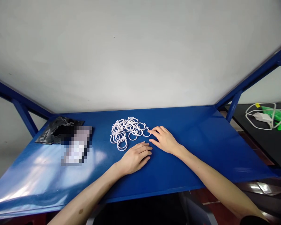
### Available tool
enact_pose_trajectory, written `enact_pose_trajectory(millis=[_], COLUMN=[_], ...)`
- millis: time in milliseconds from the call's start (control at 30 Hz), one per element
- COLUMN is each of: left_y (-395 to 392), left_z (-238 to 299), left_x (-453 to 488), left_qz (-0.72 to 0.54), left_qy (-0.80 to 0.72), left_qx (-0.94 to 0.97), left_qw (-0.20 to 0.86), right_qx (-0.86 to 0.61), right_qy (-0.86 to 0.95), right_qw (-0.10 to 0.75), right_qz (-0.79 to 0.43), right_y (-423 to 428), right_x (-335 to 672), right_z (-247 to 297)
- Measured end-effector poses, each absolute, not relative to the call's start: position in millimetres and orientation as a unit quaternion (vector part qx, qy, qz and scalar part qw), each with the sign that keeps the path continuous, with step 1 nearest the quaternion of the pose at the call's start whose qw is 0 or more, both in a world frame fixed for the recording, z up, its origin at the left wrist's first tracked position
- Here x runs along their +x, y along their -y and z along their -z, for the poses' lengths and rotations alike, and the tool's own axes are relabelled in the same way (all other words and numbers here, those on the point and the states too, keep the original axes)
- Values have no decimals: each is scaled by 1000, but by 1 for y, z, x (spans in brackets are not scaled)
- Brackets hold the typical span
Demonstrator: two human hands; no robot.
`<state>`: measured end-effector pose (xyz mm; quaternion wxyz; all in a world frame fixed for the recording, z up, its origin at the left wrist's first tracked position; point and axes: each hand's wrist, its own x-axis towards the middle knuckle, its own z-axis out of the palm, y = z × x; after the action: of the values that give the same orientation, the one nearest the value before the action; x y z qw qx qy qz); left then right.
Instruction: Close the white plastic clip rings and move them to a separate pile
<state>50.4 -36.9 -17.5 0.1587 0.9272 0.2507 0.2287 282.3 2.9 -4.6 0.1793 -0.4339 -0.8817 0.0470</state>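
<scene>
1. On the left end of the blue bench lies a crumpled black plastic bag, glossy and flat, well apart from both hands.
2. Right in front of the bag, against its near edge, sits a small flat item. It is blurred out, so what it is cannot be told.
3. Off to the right, past the bench's blue frame post, a separate black table carries a looped white cable, a white adapter and some bright green pieces. All of that is well away from the hands.
4. A plain pale wall stands behind the bench, and bare blue surface runs between the bag and the middle.
5. In the centre, a pile of white plastic rings lies mid-bench, toward the back edge.
6. The rings are thin, round loops with small nubs. They overlap in a loose tangle, and a few lie flat on their own along the near and right edges of the heap.
7. The left hand rests palm down on the bench, fingers stretched out and gripping nothing. It is just beside the pile's near right corner, and whether a fingertip touches a ring cannot be told.
8. The right hand is open too, palm down with fingers spread. Its forefinger tip sits at the rightmost ring, and nothing is held.
9. The two hands lie side by side, with the left fingertips close under the right thumb.
</scene>
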Motion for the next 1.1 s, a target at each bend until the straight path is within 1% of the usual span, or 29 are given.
enact_pose_trajectory(millis=[133, 267, 333, 400, 500, 600, 767, 867, 933, 1000, 1100], left_y=[36, 34, 32, 29, 21, 17, 21, 27, 29, 31, 32], left_z=[17, 4, -8, -21, -31, -24, 0, 8, 8, 8, 7], left_x=[51, 50, 51, 53, 58, 59, 56, 58, 60, 62, 62], left_qz=[-228, -203, -203, -248, -361, -431, -428, -434, -439, -451, -471], left_qy=[-255, -253, -287, -365, -469, -505, -456, -466, -478, -482, -480], left_qx=[924, 922, 906, 862, 768, 697, 673, 659, 641, 613, 576], left_qw=[168, 210, 238, 248, 244, 273, 395, 400, 410, 433, 465], right_qx=[-451, -463, -445, -419, -389, -369, -360, -344, -324, -317, -353], right_qy=[879, 868, 873, 877, 876, 876, 878, 885, 887, 870, 811], right_qw=[155, 177, 200, 234, 282, 305, 311, 310, 328, 372, 437], right_qz=[-14, -17, -22, -30, -43, -59, -61, -41, -31, -60, -162], right_y=[-9, -9, -5, 1, 11, 18, 23, 24, 25, 26, 28], right_x=[272, 270, 272, 274, 273, 271, 269, 267, 267, 265, 263], right_z=[6, 11, 11, 8, 0, -6, -4, -6, -8, -9, -10])
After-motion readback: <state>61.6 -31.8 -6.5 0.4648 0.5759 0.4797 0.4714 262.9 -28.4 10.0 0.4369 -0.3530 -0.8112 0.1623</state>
